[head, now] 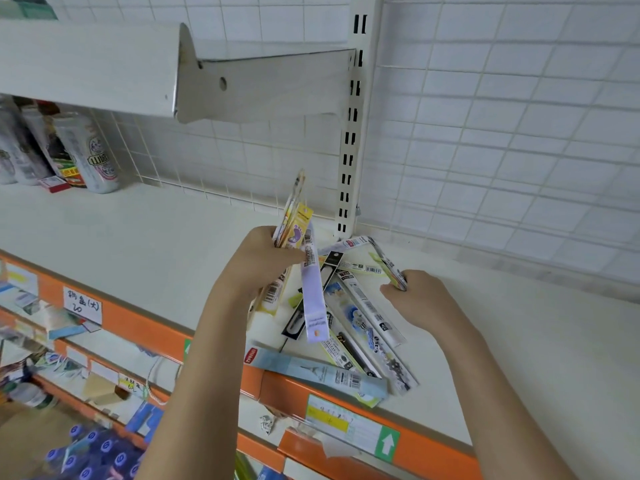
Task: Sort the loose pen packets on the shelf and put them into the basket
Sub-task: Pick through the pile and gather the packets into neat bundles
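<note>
White shelf (138, 233) strewn with loose packets (360, 327); left hand (263, 261) gripping a bunch (294, 216), fingers curled round it; right hand (415, 299) pinching one packet (384, 259); basket unseen.

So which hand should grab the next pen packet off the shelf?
Probably the right hand. It grips just one packet and sits right beside the loose pile, while the left hand already holds a full bunch.

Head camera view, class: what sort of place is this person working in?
Probably a small shop: orange shelf edges carry price labels, cans stand on the shelf, and both hands hold packaged pens.
</note>
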